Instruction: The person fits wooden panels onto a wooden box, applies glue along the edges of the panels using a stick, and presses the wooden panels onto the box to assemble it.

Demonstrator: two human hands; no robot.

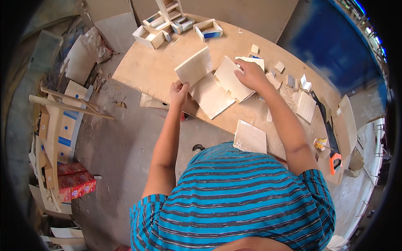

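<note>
My left hand [179, 92] pinches the lower corner of a thin wooden panel [194, 66], which stands tilted up above the worktable. A second pale wooden panel [212, 97] lies below it, one corner toward the table's front edge. My right hand [252, 75] has its fingers closed over the upper edge of a notched wooden panel [231, 78], which leans beside the flat one. Whether these panels are joined together I cannot tell. Close to my body, another square wooden panel [250, 137] rests at the table's near edge.
Small wooden boxes [150, 37] stand at the worktable's [140, 69] far left. Wood blocks [290, 81] and another panel [305, 106] lie right of my arm, near an orange-handled saw [335, 163] and a yellow-white container [320, 144]. Red packages [75, 184] sit on the left floor.
</note>
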